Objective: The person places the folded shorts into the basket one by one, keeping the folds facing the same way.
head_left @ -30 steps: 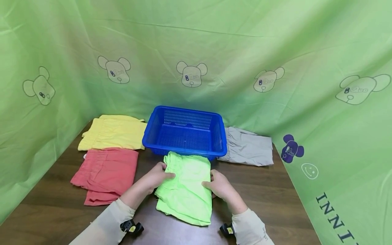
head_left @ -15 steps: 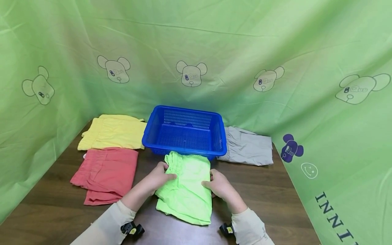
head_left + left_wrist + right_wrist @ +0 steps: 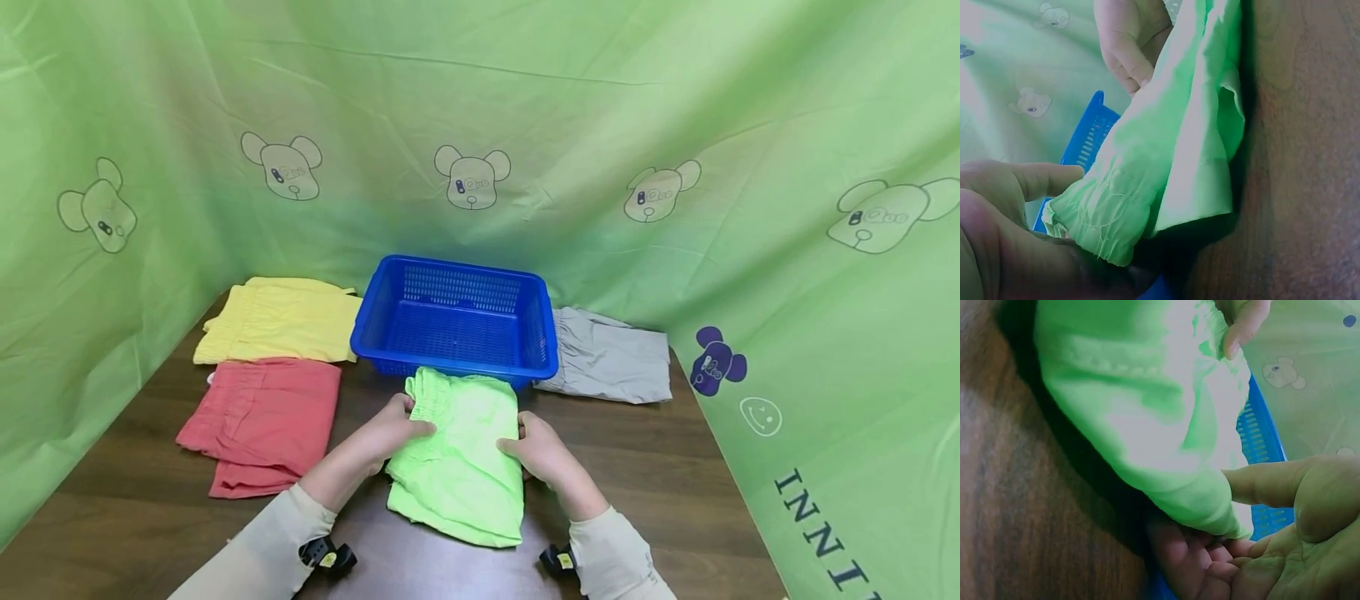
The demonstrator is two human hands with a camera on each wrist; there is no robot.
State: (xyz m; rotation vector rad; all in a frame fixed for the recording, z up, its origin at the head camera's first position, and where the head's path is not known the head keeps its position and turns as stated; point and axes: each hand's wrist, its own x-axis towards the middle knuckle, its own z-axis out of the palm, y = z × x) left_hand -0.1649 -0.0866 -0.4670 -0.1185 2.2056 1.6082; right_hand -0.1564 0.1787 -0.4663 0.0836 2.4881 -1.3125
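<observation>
Folded neon-green shorts [image 3: 468, 458] with a gathered waistband lie in front of the blue basket [image 3: 453, 367], their far edge against its near rim. My left hand [image 3: 386, 432] grips the waistband side, thumb on top and fingers beneath. On the opposite side, my right hand [image 3: 543, 454] pinches the folded edge. The right wrist view shows the right thumb [image 3: 1266, 484] on the green cloth [image 3: 1129, 425] with the fingers curled under it. In the left wrist view, the gathered waistband [image 3: 1100, 215] sits between left thumb and fingers, which are partly in shadow.
Folded yellow shorts [image 3: 288, 321] lie left of the basket, with folded red shorts [image 3: 266, 421] nearer. Folded grey shorts [image 3: 615, 358] lie against the basket's right side. A green printed curtain [image 3: 480, 100] encloses the brown wooden table [image 3: 637, 517] at the back and sides.
</observation>
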